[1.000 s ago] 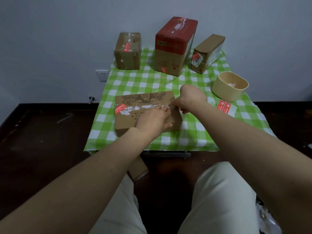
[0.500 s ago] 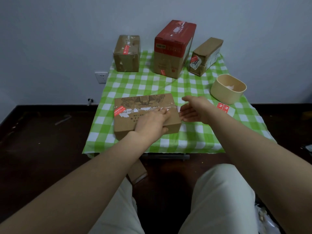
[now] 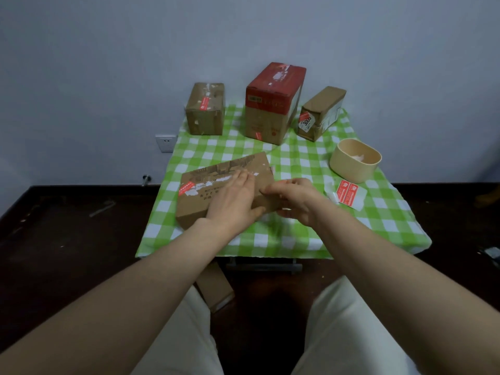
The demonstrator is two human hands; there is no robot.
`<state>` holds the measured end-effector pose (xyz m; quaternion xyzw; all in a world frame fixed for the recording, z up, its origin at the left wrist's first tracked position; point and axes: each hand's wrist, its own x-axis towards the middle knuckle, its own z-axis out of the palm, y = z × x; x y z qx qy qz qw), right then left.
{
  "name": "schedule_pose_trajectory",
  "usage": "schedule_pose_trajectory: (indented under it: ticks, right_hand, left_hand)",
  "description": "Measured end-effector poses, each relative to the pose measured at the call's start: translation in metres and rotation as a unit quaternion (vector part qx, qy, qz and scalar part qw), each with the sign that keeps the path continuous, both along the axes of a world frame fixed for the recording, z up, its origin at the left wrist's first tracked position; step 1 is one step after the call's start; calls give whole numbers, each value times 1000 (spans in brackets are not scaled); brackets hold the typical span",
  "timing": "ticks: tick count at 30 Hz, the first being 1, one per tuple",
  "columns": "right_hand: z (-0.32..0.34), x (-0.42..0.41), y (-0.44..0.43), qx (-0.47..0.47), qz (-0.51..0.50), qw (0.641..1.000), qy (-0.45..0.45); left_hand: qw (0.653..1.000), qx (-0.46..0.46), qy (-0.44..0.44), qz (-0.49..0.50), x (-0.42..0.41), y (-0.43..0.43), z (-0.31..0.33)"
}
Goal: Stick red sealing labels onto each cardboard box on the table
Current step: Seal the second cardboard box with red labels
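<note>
Head view showed the flat brown cardboard box (image 3: 216, 190) askew on the near middle of the green-checked table (image 3: 205, 147), the left hand (image 3: 232, 201) spread flat on its top and the right hand (image 3: 295, 198) curled round its right end. It looked light and stiff, best held by its short ends. Open cloth lay behind it, but the near table edge was close.

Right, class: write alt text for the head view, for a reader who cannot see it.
A left hand rests on a flat cardboard box on a green checked tablecloth while the right hand grips its right end. Three boxes stand behind; spare red labels lie to the right.
</note>
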<state>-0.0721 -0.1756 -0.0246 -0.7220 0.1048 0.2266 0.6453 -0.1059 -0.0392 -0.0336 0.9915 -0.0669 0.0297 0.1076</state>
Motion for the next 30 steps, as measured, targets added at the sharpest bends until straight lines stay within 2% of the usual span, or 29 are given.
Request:
schedule_pose_trajectory:
  ticks: [3,6,10,12,15,17,22,30]
  right_hand:
    - [23,-1,14,26,-15,997,-65]
    - [45,-6,26,17,-6,993,-114]
    - [68,-2,32,-66,24,978,-197]
    - [75,2,34,-158,-1,944,-291]
    - [80,1,39,-275,9,868,-413]
    - [81,0,42,-314,16,849,-424]
    - [81,2,44,-357,1,834,-421]
    - [88,5,44,-333,-4,850,-409]
  left_hand:
    - [998,9,-58,35,-4,-2,12]
    - [987,-31,-136,75,-3,3,20]
    - [978,-97,-168,83,-2,15,30]
    - [976,-112,-173,76,-5,17,31]
    - [975,-127,-169,71,-7,15,28]
    - [975,-130,-164,75,-9,15,26]
    - [974,-113,-187,57,-12,15,23]
    - [972,-80,-210,67,-12,11,20]
